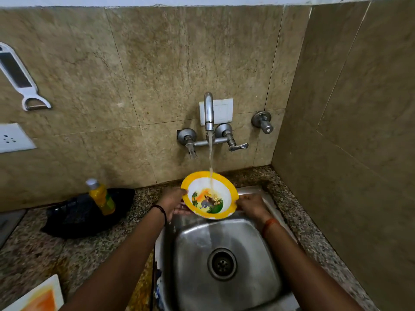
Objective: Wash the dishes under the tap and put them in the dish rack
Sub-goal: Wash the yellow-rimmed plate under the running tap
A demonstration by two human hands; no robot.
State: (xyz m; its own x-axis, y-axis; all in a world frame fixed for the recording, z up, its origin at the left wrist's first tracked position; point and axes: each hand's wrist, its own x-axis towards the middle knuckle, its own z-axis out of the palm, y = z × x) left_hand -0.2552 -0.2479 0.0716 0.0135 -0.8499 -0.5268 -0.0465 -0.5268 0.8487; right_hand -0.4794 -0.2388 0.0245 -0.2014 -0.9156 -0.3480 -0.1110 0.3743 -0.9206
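A white bowl with a yellow rim and a coloured picture inside is held over the back of the steel sink. Water runs from the wall tap straight into the bowl. My left hand grips the bowl's left rim, thumb on top and fingers underneath. My right hand holds the right rim from below and behind. The bowl tilts slightly toward me. No dish rack shows in this view.
A yellow liquid bottle stands on a black bag or cloth on the granite counter at left. A white-and-orange item lies at bottom left. Tap handles stick out from the wall. A peeler hangs at upper left.
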